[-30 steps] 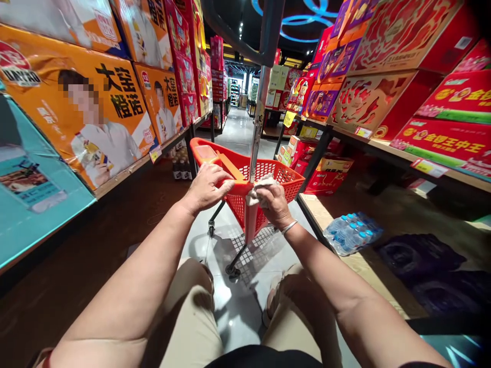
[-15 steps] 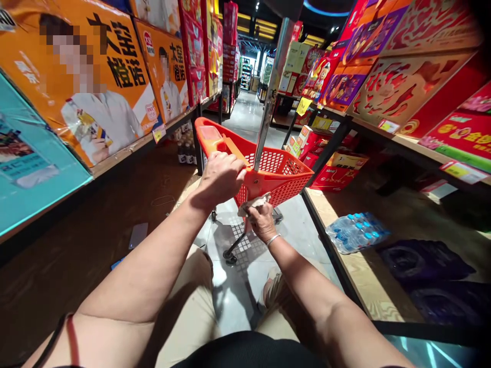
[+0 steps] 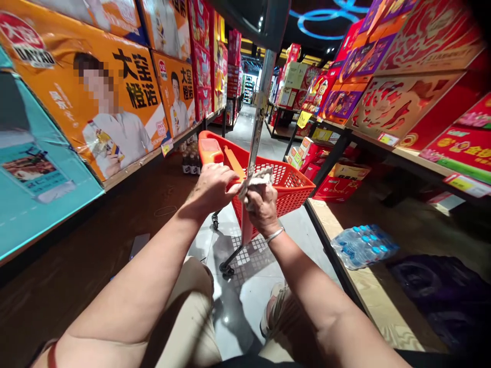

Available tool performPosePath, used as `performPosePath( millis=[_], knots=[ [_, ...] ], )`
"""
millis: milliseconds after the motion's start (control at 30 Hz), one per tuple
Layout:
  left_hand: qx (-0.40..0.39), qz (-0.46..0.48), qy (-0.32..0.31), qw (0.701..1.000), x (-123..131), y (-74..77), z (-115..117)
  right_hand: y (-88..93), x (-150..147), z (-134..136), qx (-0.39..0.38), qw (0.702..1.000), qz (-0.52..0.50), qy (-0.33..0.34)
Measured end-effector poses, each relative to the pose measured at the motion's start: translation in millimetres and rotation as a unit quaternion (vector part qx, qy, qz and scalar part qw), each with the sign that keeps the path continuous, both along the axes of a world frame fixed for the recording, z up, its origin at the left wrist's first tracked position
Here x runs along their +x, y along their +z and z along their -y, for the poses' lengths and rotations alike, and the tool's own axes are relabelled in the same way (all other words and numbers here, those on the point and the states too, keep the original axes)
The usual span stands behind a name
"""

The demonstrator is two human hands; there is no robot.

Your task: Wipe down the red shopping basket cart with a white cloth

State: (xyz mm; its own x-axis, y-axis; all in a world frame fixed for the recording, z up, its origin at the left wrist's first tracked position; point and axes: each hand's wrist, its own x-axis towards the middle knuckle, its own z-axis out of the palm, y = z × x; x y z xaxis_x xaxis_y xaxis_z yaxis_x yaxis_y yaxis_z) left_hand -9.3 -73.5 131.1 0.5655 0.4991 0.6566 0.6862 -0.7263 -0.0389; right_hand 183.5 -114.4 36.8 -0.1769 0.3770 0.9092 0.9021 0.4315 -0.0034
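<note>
An orange-red plastic shopping basket on wheels point(image 3: 289, 197) stands before my knees, its lattice walls facing me. My left hand point(image 3: 210, 189) is closed over the near left part of its rim. A crumpled grey-white cloth point(image 3: 259, 179) is bunched in my right hand point(image 3: 264, 207), pressed at the foot of the metal pole point(image 3: 260, 115) where it meets the basket's rim. The pole rises from that near corner to a dark grip point(image 3: 253, 20) at the top. My right fingertips are partly hidden by the cloth.
Orange drink cartons point(image 3: 126, 102) line the left shelf, with a turquoise carton point(image 3: 42, 168) nearer me. Red and gold gift boxes point(image 3: 402, 102) fill the right shelf. Shrink-wrapped water bottles point(image 3: 364, 245) lie on the low wooden shelf at right. The tiled aisle point(image 3: 245, 115) runs ahead.
My right hand has moved up with the cloth, from below the basket's rim to the pole's base. My left hand stays on the rim. The view has tilted upward slightly.
</note>
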Motion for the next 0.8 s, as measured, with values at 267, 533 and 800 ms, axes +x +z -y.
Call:
performPosePath(
  millis=[267,533,800],
  knots=[
    [-0.05,-0.011,0.031,0.998,-22.6,13.8,4.0,7.2,22.3,0.7,-0.037,0.989,-0.139,0.036],
    [-0.054,-0.05,0.082,0.994,-22.8,22.0,22.5,55.4,4.5,-19.7,-0.217,0.946,-0.107,0.214],
    [-0.091,-0.09,0.135,0.982,6.4,24.9,29.6,50.7,19.5,-31.3,-0.283,0.899,-0.164,0.291]
  ],
)
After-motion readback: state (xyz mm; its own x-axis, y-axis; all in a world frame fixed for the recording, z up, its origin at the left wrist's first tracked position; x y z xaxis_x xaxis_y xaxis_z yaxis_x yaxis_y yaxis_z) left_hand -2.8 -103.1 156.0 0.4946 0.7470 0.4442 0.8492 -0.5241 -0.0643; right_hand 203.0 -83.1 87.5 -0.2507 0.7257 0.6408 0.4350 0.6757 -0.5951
